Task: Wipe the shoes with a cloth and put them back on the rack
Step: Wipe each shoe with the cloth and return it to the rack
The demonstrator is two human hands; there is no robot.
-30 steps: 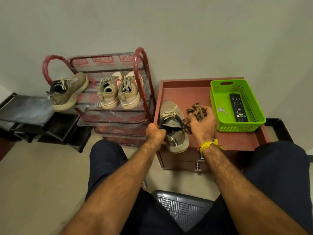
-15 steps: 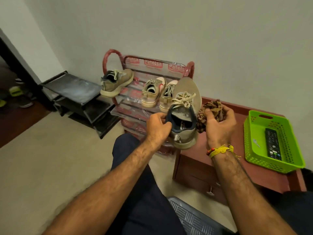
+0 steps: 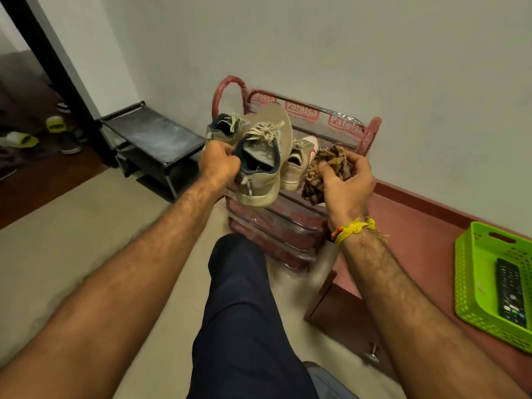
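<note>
My left hand (image 3: 220,164) grips the heel collar of a tan sneaker (image 3: 263,159) with pale laces, held in the air in front of the red shoe rack (image 3: 299,214). My right hand (image 3: 345,182) is closed around a crumpled brown checked cloth (image 3: 325,168), just right of the held shoe and apart from it. Its matching tan sneaker (image 3: 223,128) rests on the rack's top shelf at the left, partly hidden behind the held shoe. A cream sneaker with a red stripe (image 3: 302,159) sits on the same shelf at the right.
A low red-brown table (image 3: 417,240) stands right of the rack, bearing a green plastic basket (image 3: 472,295) with a black remote (image 3: 511,292) inside. A black low rack (image 3: 152,139) sits at the left by the wall. My dark trouser leg (image 3: 241,312) stretches toward the red rack.
The tan sneaker was lifted off the red-brown table and carried left to the rack front. My right hand followed with the cloth. The view swung left.
</note>
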